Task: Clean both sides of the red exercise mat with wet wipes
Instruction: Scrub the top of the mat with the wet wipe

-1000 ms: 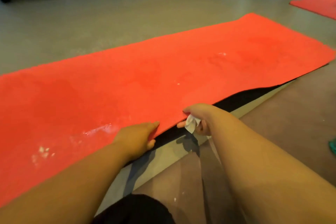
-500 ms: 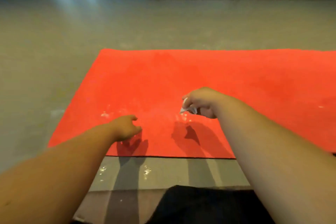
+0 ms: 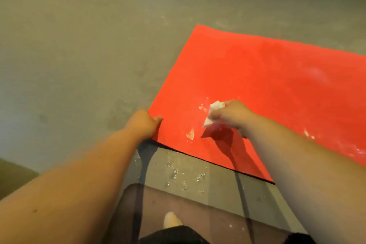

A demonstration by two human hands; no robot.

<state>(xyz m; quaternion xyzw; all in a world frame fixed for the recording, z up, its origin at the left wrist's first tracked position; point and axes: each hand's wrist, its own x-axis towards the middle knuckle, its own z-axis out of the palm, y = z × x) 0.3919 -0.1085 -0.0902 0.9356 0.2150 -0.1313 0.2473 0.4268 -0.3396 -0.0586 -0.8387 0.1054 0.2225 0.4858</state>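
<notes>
The red exercise mat [image 3: 257, 85] lies flat on the grey floor, its left end in view, with white smears near its front-left corner. My left hand [image 3: 143, 123] grips the mat's front-left corner, thumb on top. My right hand [image 3: 230, 115] hovers just above the mat a little to the right and pinches a crumpled white wet wipe [image 3: 213, 112]. A dark shadow falls on the mat under that hand.
Water drops and wet specks [image 3: 184, 176] dot the floor strip just in front of the mat. A brown floor panel [image 3: 208, 218] lies nearer me, with my foot [image 3: 171, 220] on it. Bare grey floor [image 3: 79, 55] spreads left and beyond the mat.
The view swung left to the mat's end. My left hand moved from above the mat to grip its front-left corner. My right hand still holds the wipe, lower over the smears.
</notes>
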